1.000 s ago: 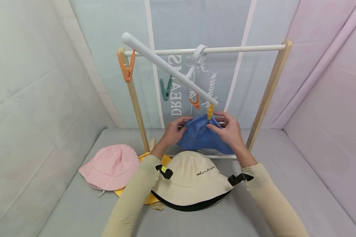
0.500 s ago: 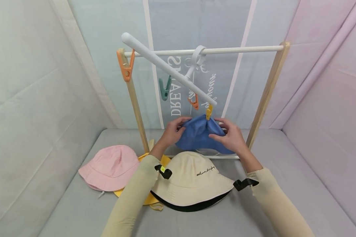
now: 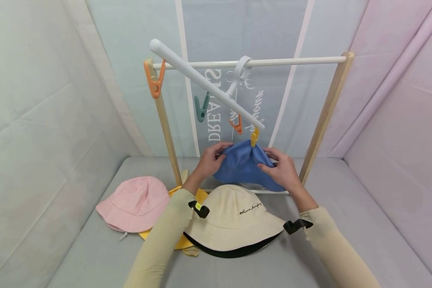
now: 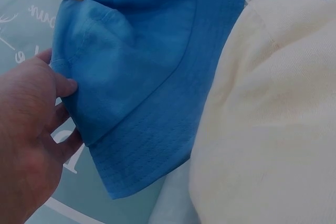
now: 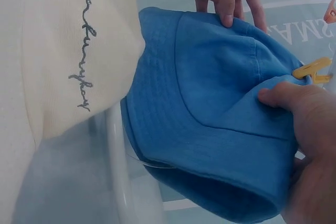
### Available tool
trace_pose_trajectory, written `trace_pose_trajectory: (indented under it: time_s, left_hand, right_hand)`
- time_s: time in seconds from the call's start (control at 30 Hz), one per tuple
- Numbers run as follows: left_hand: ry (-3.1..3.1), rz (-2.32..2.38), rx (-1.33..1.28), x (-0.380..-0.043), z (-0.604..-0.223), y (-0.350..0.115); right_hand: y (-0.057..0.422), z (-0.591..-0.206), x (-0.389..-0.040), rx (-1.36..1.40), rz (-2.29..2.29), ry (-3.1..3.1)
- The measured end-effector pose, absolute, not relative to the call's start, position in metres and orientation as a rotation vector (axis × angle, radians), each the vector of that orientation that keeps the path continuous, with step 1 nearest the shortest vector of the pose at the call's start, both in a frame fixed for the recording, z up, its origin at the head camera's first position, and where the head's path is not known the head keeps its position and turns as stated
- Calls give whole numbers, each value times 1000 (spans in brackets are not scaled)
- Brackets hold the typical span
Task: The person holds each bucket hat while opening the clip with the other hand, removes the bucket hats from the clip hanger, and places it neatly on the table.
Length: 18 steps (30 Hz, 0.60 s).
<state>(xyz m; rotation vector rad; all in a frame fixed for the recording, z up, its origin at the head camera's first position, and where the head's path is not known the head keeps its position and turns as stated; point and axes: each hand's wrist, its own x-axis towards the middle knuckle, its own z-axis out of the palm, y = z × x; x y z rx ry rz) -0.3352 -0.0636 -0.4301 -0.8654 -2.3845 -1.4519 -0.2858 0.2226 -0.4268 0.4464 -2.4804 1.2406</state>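
A blue bucket hat (image 3: 239, 170) hangs by its crown from a yellow clip (image 3: 254, 138) at the near end of the white hanger bar (image 3: 209, 86). My left hand (image 3: 210, 162) holds the hat's left side, thumb in front and fingers behind, as the left wrist view shows. On the right side my right hand (image 3: 283, 170) holds it too, its thumb (image 5: 278, 95) pressing the crown below the clip and its fingers mostly hidden behind. In the right wrist view the brim's opening faces down and toward the camera.
A cream bucket hat (image 3: 230, 224) with script lies in front, over a yellow hat (image 3: 183, 242); a pink hat (image 3: 137, 202) is at left. Two orange clips and a green clip (image 3: 201, 107) hang from the bar. The rack's wooden posts (image 3: 325, 120) flank the hands.
My right hand has slid from beside the yellow clip down and right along the hat's side. The left hand stays in place, and the hat still hangs from the clip.
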Motion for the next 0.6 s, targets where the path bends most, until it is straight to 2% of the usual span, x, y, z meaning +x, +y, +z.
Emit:
trace_pose_trajectory:
  time_s: [0.6]
  left_hand:
    - [-2379,-1475,-843,-336,-423,-58]
  right_hand:
    - [224,-430,-289,453,1203,-2438]
